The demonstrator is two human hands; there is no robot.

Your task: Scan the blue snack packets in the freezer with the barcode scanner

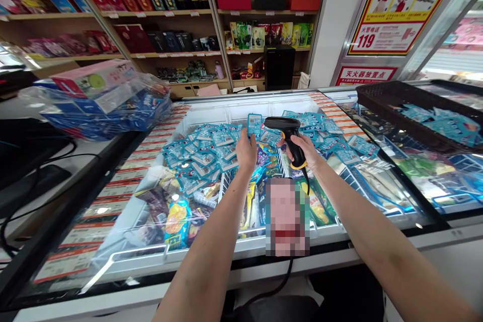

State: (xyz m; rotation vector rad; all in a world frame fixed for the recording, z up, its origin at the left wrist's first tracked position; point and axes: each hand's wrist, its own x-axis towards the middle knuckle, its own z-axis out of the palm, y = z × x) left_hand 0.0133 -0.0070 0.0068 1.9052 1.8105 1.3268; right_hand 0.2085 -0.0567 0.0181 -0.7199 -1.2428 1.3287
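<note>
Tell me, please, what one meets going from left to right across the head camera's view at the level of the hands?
Plastic-wrapped stack of boxes → heap of blue packets in the freezer → left hand holding up a blue packet → right hand gripping a black barcode scanner → dark basket with more blue packets.

Both forearms are bare to the elbow, and the left hand [246, 152] and right hand [306, 152] wear nothing.

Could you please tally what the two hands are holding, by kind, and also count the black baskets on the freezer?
Blue packets in the left hand: 1
Barcode scanners in the right hand: 1
Black baskets on the freezer: 1
Total: 3
</note>
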